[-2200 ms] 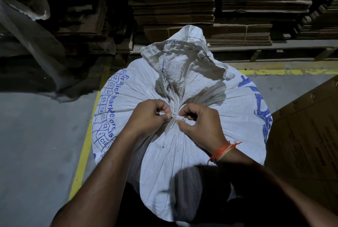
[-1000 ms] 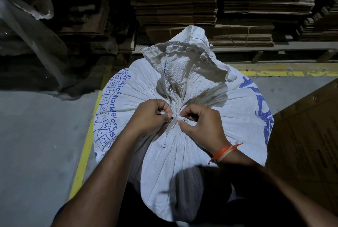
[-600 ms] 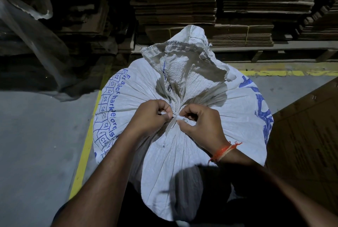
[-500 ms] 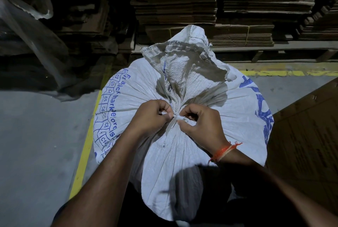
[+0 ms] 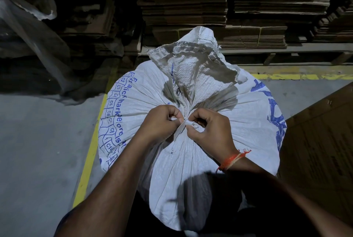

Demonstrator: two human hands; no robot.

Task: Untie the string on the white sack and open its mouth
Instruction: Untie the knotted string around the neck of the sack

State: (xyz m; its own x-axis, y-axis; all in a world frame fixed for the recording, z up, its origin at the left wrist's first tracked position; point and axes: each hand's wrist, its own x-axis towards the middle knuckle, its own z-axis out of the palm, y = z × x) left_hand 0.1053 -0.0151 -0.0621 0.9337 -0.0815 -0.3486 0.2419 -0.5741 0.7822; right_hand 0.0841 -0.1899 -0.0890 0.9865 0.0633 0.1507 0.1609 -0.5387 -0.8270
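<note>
Sack (image 5: 191,160): white woven plastic, blue print, bulging round, pleated toward a gathered neck; frayed mouth flap stands above the tie. It sits on grey concrete floor (image 5: 38,150) beside a yellow line (image 5: 89,152). Behind — stacks of flat cardboard (image 5: 191,11); brown cardboard sheet (image 5: 315,150) at right, clear plastic film (image 5: 28,26) at left. String (image 5: 180,129): flat white strip at the neck, knot still tied. Left hand (image 5: 158,122) and right hand (image 5: 212,131) both clenched, each grip pinching the string — knuckles nearly touching. Orange thread (image 5: 233,159) on right wrist.
</note>
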